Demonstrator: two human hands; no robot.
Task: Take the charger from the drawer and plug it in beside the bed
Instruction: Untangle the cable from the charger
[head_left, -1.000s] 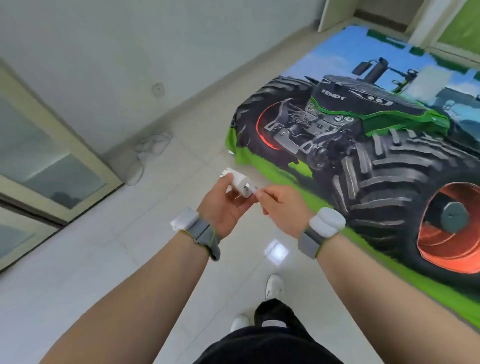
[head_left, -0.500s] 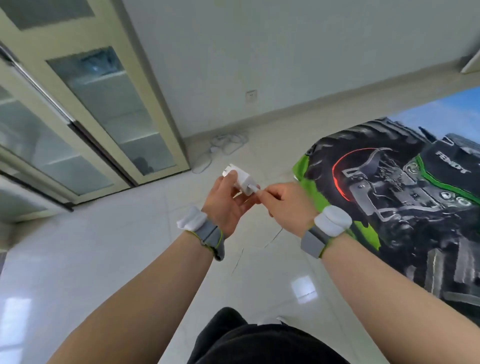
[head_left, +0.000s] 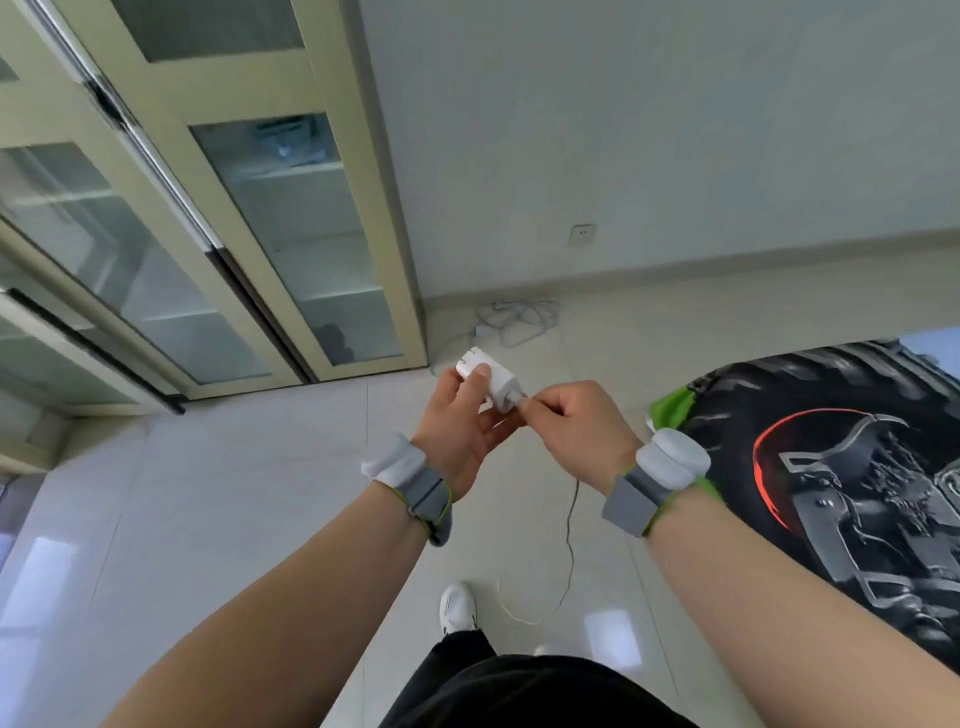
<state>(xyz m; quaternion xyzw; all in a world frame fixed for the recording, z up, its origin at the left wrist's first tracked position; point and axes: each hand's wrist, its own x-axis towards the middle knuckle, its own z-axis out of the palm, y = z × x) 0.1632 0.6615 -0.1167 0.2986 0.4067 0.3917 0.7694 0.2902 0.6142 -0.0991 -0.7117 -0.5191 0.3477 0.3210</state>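
A white charger block (head_left: 493, 378) is held out in front of me, gripped in my left hand (head_left: 464, 428) with the thumb across its top. My right hand (head_left: 575, 431) pinches the cable plug at the block's right end. The charger's thin white cable (head_left: 569, 551) hangs from my right hand and loops near the floor. A white wall socket (head_left: 582, 235) sits low on the wall ahead. The bed (head_left: 841, 467), covered in a tractor print, lies to the right.
A tall cream cabinet with glass doors (head_left: 249, 234) fills the left side. A power strip with tangled white cords (head_left: 511, 319) lies on the floor by the wall under the socket. My white shoe (head_left: 457, 608) stands on the pale tiled floor.
The view has swung left and up: the bed has slid to the right, and the cabinet and wall socket have come into view. Both hands stay on the charger; the cable now hangs visibly.
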